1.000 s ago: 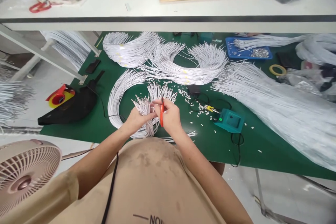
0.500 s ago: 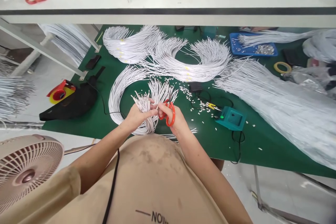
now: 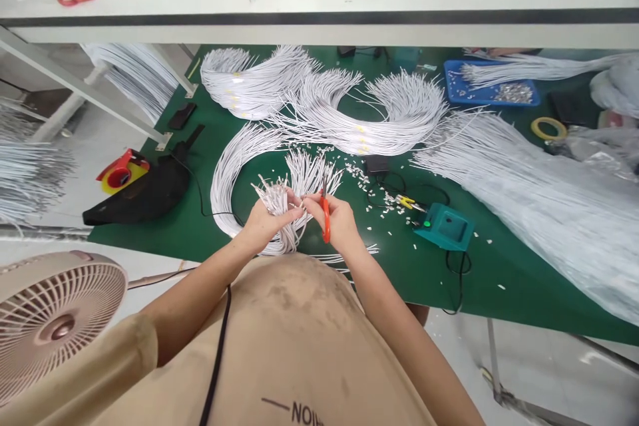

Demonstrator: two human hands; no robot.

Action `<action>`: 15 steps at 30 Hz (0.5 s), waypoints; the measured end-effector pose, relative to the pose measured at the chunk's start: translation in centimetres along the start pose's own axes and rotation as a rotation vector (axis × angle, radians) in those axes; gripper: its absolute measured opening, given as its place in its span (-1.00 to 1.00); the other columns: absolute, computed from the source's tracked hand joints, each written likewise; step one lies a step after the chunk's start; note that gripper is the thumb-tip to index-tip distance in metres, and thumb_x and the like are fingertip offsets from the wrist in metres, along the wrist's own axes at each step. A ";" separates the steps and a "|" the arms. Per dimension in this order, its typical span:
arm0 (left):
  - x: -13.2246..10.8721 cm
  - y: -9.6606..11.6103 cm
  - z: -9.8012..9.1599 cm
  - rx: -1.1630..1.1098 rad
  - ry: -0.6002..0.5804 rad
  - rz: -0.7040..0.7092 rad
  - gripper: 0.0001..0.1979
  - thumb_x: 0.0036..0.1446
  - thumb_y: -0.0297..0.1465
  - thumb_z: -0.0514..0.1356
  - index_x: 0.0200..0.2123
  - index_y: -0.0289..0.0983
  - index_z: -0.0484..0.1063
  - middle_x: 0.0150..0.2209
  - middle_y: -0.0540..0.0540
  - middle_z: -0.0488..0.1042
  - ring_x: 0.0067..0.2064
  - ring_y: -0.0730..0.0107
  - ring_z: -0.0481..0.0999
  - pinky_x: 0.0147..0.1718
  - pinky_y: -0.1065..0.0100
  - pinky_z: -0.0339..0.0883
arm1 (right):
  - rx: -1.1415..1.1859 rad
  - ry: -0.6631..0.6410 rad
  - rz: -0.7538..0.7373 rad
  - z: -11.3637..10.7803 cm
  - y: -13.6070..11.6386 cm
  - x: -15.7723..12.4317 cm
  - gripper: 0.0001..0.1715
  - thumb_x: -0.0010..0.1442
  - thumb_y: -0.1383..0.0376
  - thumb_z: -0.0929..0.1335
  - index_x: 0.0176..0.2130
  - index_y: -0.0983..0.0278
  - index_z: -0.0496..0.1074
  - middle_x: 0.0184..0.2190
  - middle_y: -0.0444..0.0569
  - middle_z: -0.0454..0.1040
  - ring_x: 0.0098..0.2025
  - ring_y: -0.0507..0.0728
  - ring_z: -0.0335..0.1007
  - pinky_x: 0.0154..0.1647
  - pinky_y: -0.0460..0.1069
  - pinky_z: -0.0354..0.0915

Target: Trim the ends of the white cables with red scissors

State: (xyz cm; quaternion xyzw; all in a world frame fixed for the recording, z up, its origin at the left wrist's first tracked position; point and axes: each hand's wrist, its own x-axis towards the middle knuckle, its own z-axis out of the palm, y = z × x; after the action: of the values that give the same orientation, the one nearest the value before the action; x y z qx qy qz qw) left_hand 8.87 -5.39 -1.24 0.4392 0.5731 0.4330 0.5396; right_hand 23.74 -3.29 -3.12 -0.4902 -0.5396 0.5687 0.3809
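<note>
My left hand (image 3: 267,221) is closed round a bunch of white wires (image 3: 276,198), their tips sticking up above the fingers. Close beside it, my right hand (image 3: 339,221) grips small red-handled scissors (image 3: 326,219) with the blades pointing away from me. The thumb and fingertips of the right hand meet the left fingertips at a wire end; what exactly they pinch there is too small to make out. Just beyond both hands, more loose white wire ends (image 3: 305,170) fan out on the green table (image 3: 394,273). The rest of this bundle curves round to the left.
Small white scraps (image 3: 357,176) lie right of the hands, near a teal device (image 3: 446,226) with a cord. Larger wire bundles (image 3: 369,133) rest behind. A blue tray (image 3: 454,90), yellow tape roll (image 3: 548,128), red tape dispenser (image 3: 120,173) and fan (image 3: 62,326) stand around. A white shelf (image 3: 279,0) spans the back.
The scissors have turned in my right hand, so their handles now show edge-on and the blades point away. My left hand keeps its hold on the wires. The whole view has shifted slightly.
</note>
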 end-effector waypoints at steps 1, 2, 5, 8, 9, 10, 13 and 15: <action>0.1 0.0 0.0 0.006 0.004 0.001 -0.62 -0.19 -0.32 0.31 -0.27 -0.29 0.31 -0.34 -0.05 0.43 -0.26 0.31 0.44 -0.17 0.23 0.28 | -0.130 -0.001 -0.023 -0.4 0.2 0.0 -0.70 0.03 0.13 0.32 -0.31 0.28 0.47 -0.32 -0.04 0.50 -0.27 0.08 0.37 -0.26 -0.06 0.22; 0.1 0.0 0.0 0.010 0.010 0.005 -0.62 -0.20 -0.32 0.31 -0.28 -0.29 0.31 -0.34 -0.05 0.43 -0.26 0.31 0.44 -0.17 0.23 0.28 | -0.281 -0.007 -0.040 -0.7 0.4 0.0 -0.72 0.04 0.14 0.32 -0.33 0.27 0.46 -0.32 -0.04 0.49 -0.28 0.08 0.37 -0.29 -0.06 0.20; 0.2 -0.1 0.0 0.007 0.018 0.018 -0.64 -0.21 -0.34 0.31 -0.30 -0.28 0.33 -0.35 -0.04 0.44 -0.27 0.33 0.44 -0.15 0.23 0.27 | -0.705 -0.028 -0.078 -1.3 0.8 -0.2 -0.76 0.05 0.15 0.31 -0.42 0.27 0.42 -0.37 -0.03 0.47 -0.31 0.09 0.35 -0.37 -0.07 0.12; 0.3 -0.2 0.1 0.007 0.018 0.017 -0.66 -0.21 -0.35 0.31 -0.30 -0.28 0.33 -0.35 -0.03 0.45 -0.27 0.34 0.44 -0.15 0.24 0.26 | -0.913 -0.043 -0.125 -1.3 0.7 -0.4 -0.78 0.08 0.16 0.29 -0.43 0.25 0.41 -0.39 -0.04 0.46 -0.31 0.10 0.35 -0.39 -0.06 0.06; 0.3 -0.2 0.1 0.011 0.018 0.015 -0.65 -0.21 -0.35 0.31 -0.30 -0.28 0.33 -0.35 -0.03 0.45 -0.27 0.34 0.43 -0.16 0.25 0.26 | -0.950 -0.050 -0.134 -1.3 0.6 -0.5 -0.78 0.10 0.17 0.28 -0.43 0.24 0.41 -0.39 -0.04 0.46 -0.30 0.10 0.35 -0.39 -0.06 0.06; 0.3 -0.2 0.1 0.015 0.018 0.014 -0.66 -0.21 -0.35 0.31 -0.30 -0.28 0.33 -0.36 -0.03 0.45 -0.28 0.35 0.43 -0.16 0.26 0.26 | -0.984 -0.056 -0.139 -1.2 0.5 -0.5 -0.78 0.11 0.17 0.27 -0.43 0.24 0.41 -0.40 -0.03 0.46 -0.30 0.10 0.35 -0.39 -0.05 0.05; 0.4 -0.1 0.0 0.032 0.016 0.022 -0.67 -0.20 -0.35 0.31 -0.31 -0.28 0.34 -0.36 -0.02 0.44 -0.28 0.36 0.42 -0.18 0.28 0.27 | -1.077 -0.069 -0.154 -1.2 0.2 -0.6 -0.75 0.12 0.18 0.25 -0.44 0.25 0.41 -0.41 0.00 0.46 -0.30 0.12 0.35 -0.36 -0.03 0.04; 0.4 0.0 0.0 0.045 0.017 0.029 -0.68 -0.19 -0.35 0.31 -0.32 -0.28 0.34 -0.36 -0.02 0.44 -0.28 0.36 0.42 -0.18 0.28 0.27 | -1.125 -0.074 -0.166 -1.2 0.1 -0.7 -0.75 0.13 0.20 0.25 -0.45 0.26 0.41 -0.43 0.02 0.46 -0.31 0.14 0.36 -0.35 -0.02 0.05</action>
State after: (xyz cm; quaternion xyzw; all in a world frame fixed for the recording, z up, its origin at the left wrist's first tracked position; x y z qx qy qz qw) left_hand 8.87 -4.96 -1.33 0.4559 0.5809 0.4315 0.5182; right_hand 25.07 -3.65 -3.09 -0.5532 -0.8092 0.1786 0.0854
